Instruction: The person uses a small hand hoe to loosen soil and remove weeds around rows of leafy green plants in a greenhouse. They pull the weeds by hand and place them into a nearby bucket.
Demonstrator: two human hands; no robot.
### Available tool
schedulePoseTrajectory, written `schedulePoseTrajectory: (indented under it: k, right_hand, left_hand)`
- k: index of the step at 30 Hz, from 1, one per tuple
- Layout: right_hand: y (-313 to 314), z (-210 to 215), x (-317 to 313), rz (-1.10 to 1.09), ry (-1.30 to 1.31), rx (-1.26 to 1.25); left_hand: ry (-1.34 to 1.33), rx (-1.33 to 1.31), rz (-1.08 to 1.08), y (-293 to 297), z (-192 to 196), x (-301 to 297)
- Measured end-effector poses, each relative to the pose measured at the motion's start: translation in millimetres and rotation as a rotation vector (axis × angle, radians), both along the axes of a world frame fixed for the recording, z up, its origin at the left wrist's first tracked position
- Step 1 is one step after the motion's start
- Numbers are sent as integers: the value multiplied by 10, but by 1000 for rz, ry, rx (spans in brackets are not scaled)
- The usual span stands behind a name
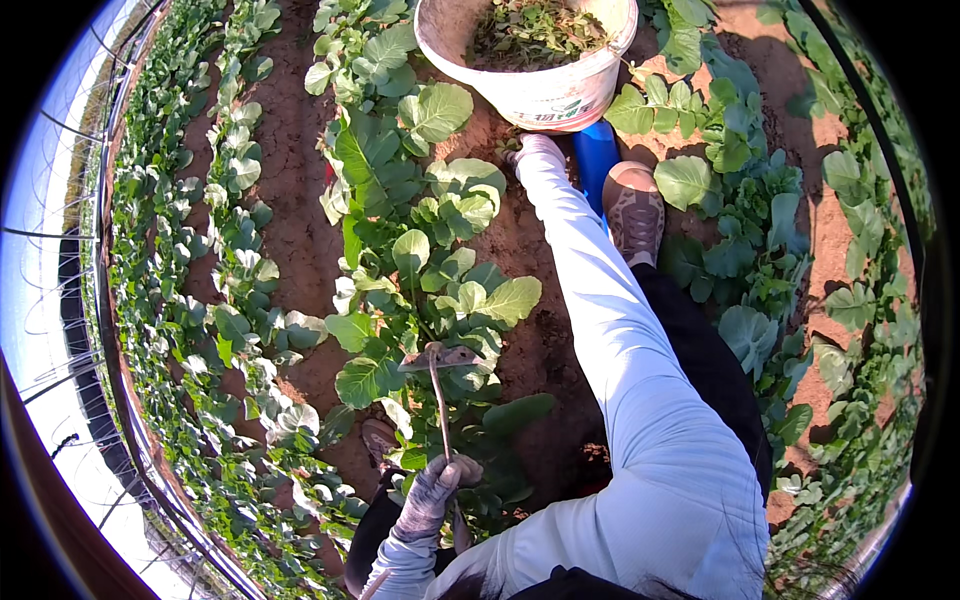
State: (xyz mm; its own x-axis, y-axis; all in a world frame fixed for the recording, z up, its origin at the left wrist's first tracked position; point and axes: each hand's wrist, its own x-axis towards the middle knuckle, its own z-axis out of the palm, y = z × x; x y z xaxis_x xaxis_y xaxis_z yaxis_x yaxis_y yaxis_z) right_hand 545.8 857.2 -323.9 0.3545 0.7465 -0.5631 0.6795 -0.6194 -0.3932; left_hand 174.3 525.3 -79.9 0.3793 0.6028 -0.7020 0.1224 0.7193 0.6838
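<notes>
Cannot see the far rim of the bucket (pixel 560 93), cut off by the top edge, nor all of the left shoe (pixel 378 441) behind leaves (pixel 368 382), nor make out the grip of the right hand (pixel 519 152), too small.

A short-handled hand hoe (pixel 440 400), its thin brown shaft tilted and its flat, soil-dulled blade lying crosswise, is held over the left edge of the soil furrow (pixel 535 365). Farther along, between the furrow's edges, an open white bucket (pixel 500 85), dirt-smeared inside, holds probably wilted weeds (pixel 540 35).
</notes>
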Motion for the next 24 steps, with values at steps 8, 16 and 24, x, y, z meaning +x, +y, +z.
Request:
schedulePoseTrajectory:
  k: [8,16,24]
  right_hand:
    - [33,229,-173,-157,96,-17]
    - [153,-197,158,-94,87,-159]
    - [-480,146,-131,-1024,1046,560]
  left_hand:
    - [-51,18,5,-14,-43,-32]
    - [-43,20,-45,6,-76,-68]
    - [0,6,-38,-34,-81,-120]
